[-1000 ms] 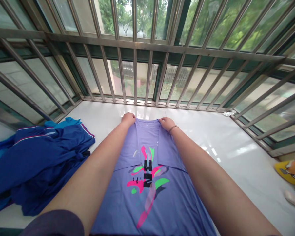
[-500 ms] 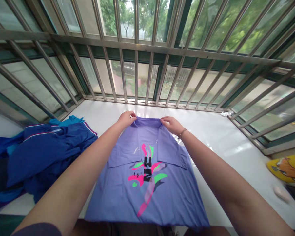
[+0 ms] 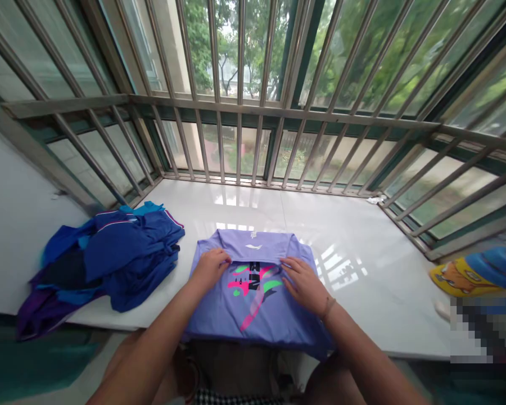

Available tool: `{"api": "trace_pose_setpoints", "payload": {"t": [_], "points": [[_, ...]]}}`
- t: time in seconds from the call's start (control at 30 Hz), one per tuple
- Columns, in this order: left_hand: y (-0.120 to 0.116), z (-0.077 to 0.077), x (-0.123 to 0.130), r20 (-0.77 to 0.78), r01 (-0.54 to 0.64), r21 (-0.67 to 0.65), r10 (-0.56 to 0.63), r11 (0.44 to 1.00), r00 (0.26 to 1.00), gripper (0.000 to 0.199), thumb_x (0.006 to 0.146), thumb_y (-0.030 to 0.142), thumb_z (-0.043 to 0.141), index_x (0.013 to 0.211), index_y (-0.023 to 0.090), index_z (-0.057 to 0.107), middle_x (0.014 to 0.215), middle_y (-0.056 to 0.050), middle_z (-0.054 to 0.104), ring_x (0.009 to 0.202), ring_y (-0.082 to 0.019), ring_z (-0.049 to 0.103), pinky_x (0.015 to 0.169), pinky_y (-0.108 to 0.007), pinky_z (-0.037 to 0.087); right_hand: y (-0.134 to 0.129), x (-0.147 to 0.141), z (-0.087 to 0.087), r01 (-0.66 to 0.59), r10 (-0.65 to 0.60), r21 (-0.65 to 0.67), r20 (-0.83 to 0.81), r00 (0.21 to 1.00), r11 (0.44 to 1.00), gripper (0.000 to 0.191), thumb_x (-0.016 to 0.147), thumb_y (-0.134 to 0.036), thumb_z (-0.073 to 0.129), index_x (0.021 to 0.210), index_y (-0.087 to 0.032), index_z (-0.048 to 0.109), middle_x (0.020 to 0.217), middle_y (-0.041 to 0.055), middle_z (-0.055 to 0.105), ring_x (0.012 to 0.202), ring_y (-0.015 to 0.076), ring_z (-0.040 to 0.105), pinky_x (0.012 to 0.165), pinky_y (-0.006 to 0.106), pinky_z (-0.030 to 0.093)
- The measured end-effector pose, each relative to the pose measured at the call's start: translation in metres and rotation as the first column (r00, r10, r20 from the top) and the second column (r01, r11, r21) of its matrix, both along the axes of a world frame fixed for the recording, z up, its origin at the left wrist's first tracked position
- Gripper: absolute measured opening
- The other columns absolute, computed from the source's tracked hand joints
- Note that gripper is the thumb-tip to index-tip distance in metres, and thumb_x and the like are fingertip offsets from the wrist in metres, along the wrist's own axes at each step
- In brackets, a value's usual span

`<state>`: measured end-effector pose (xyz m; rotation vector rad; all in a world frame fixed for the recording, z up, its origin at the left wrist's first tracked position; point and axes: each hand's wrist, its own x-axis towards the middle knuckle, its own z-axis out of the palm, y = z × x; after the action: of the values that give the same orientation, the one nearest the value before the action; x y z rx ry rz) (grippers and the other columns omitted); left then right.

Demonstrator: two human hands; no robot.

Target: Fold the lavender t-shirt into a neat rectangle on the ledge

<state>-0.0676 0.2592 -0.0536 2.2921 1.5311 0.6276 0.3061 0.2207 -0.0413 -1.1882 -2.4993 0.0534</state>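
"Where's the shirt?"

"On the glossy white tiled ledge (image 3: 362, 270), just right of a heap of crumpled royal-blue clothing (image 3: 122, 253): a lavender printed T-shirt (image 3: 253, 304), folded, its near edge drooping over the ledge."

"And the hands?"

"Both arms reach forward, palms down. The left hand (image 3: 211, 269) lies on the fold, fingers close together (pinching or not, I can't tell); the right hand (image 3: 304, 286) rests flat, fingers spread wide."

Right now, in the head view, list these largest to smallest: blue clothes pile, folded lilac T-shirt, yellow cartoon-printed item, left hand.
Blue clothes pile, then folded lilac T-shirt. Yellow cartoon-printed item and left hand: unsure, since the item is partly hidden and the hand is nearer the camera.
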Motion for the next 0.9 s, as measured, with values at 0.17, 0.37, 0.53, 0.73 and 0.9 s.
{"api": "trace_pose_setpoints", "payload": {"t": [0.17, 0.37, 0.53, 0.73, 0.9], "points": [[-0.016, 0.001, 0.007, -0.166, -0.065, -0.041, 0.058, 0.997, 0.984, 0.015, 0.102, 0.025, 0.064, 0.106, 0.026, 0.078, 0.113, -0.007, 0.075, 0.112, -0.027, 0.067, 0.095, -0.04, 0.049, -0.02, -0.004, -0.019, 0.092, -0.088, -0.055, 0.065, 0.994, 0.994, 0.042, 0.103, -0.024, 0.058, 0.141, -0.016, 0.071, 0.146, 0.0154, 0.069, 0.135, 0.0318, 0.063, 0.117, 0.052, 0.053], [-0.012, 0.013, 0.012, -0.219, -0.086, 0.024, 0.089, 0.996, 0.972, 0.018, 0.104, 0.027, 0.059, 0.109, 0.023, 0.076, 0.115, -0.011, 0.074, 0.112, -0.028, 0.068, 0.1, -0.04, 0.052, -0.007, -0.005, -0.007, 0.159, -0.157, -0.052, 0.04, 0.987, 0.986, 0.036, 0.107, -0.029, 0.054, 0.134, -0.019, 0.075, 0.139, 0.0128, 0.073, 0.135, 0.0286, 0.063, 0.12, 0.048, 0.049], [0.027, 0.018, 0.048, -0.174, -0.092, 0.132, 0.114, 0.987, 0.978, 0.035, 0.108, 0.024, 0.047, 0.131, 0.015, 0.072, 0.143, -0.017, 0.07, 0.135, -0.029, 0.063, 0.12, -0.043, 0.046, 0.039, -0.051, 0.004, 0.235, -0.233, -0.047, 0.041, 0.972, 0.971, 0.048, 0.11, -0.029, 0.044, 0.15, -0.013, 0.064, 0.158, 0.0161, 0.06, 0.153, 0.0302, 0.048, 0.13, 0.05, 0.036], [0.073, 0.007, 0.077, -0.382, -0.154, 0.027, 0.153, 0.988, 0.912, 0.062, 0.111, 0.041, 0.042, 0.163, 0.007, 0.047, 0.175, -0.022, 0.035, 0.163, -0.033, 0.033, 0.132, -0.052, 0.03, 0.092, -0.107, -0.004, 0.358, -0.317, -0.255, 0.189, 0.929, 0.898, 0.066, 0.112, -0.042, 0.039, 0.17, -0.011, 0.035, 0.179, 0.019, 0.024, 0.167, 0.0331, 0.021, 0.133, 0.054, 0.023], [0.083, -0.017, 0.034, -0.415, -0.327, -0.059, 0.275, 0.943, 0.867, 0.071, 0.111, 0.053, 0.033, 0.169, 0.012, 0.038, 0.179, -0.017, 0.027, 0.167, -0.031, 0.024, 0.135, -0.053, 0.021, 0.102, -0.067, -0.017, 0.586, -0.503, -0.329, 0.307, 0.808, 0.74, 0.078, 0.112, -0.058, 0.031, 0.174, -0.012, 0.025, 0.182, 0.0177, 0.015, 0.169, 0.0322, 0.013, 0.134, 0.061, 0.01]]}}
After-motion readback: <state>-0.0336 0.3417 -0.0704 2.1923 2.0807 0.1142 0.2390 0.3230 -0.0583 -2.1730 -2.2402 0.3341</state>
